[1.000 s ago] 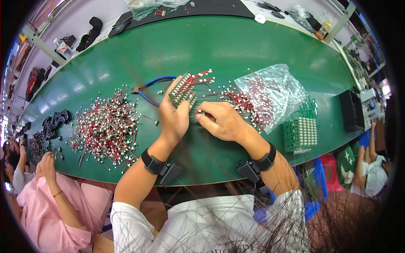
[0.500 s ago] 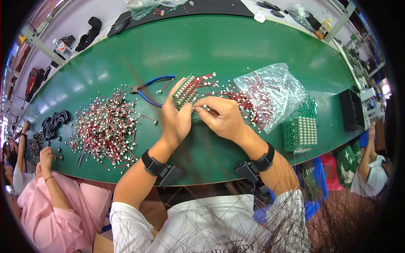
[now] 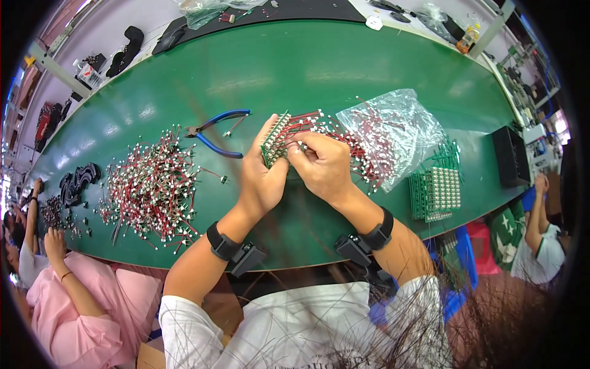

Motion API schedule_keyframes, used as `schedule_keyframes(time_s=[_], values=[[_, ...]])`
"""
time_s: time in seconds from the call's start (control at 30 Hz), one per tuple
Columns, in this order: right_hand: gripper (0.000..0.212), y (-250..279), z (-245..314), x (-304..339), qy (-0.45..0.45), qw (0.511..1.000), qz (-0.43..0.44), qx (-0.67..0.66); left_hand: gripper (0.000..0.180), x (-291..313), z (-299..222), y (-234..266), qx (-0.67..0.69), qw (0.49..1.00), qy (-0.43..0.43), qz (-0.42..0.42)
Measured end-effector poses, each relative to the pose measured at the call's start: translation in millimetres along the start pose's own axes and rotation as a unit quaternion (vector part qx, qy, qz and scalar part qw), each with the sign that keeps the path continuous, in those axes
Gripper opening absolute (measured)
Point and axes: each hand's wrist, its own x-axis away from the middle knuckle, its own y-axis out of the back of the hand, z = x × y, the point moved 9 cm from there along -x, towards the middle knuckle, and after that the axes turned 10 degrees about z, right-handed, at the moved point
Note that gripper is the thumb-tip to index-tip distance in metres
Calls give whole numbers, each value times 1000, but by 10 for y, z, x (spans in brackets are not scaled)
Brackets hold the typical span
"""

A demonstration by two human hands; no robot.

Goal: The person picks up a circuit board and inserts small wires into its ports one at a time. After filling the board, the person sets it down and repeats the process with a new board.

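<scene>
My left hand point(image 3: 261, 180) is closed around a green circuit board panel point(image 3: 269, 150), tilted up over the green table. Rows of small pale parts line the panel, and red wires with white connectors point(image 3: 305, 118) stick out to its right. Against the panel's right side, my right hand point(image 3: 324, 165) pinches with thumb and forefinger among these wires. A small white bit shows at its fingertips; what they grip is too small to make out. Left of my hands lie blue-handled cutters point(image 3: 221, 147), their handles spread, and a big heap of red-wired connectors point(image 3: 150, 187).
To the right, a clear plastic bag point(image 3: 399, 132) lies over more red-wired connectors point(image 3: 362, 157). Farther right are stacked green panels point(image 3: 441, 190) and a black box point(image 3: 510, 157). A co-worker in pink point(image 3: 80, 307) sits at the left beside black parts point(image 3: 78, 184).
My right hand has risen slightly from the panel's lower edge to among its wires. The panel has turned more edge-on in my left hand. The whole view has shifted slightly.
</scene>
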Motion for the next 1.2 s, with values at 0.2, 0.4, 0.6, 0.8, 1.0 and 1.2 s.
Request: schedule_keyframes(time_s=[0.2, 0.4, 0.6, 0.8, 1.0, 1.2], values=[[11, -18, -1, -10, -41, 999, 14, 3, 62, -2, 3, -9, 5, 1000, 5, -6], [11, -70, -151, 34, -103, 991, 11, -84, 63, 3, 0, -27, 17, 1000, 9, -3], [10, -74, -81, 6, -79, 996, 16, -42, 63, 5, 34, -13, 32, 999, 8, -12], [11, -46, -4, -9, -49, 998, 34, 18, 63, 5, 7, -7, -18, 1000, 0, -2], [10, -81, -60, -5, -50, 997, 54, 25, 65, -2, 8, -6, -58, 998, -23, 6], [6, -48, -27, 6, 6, 998, 39, 45, 66, -1, -35, 3, -115, 992, -55, 18]])
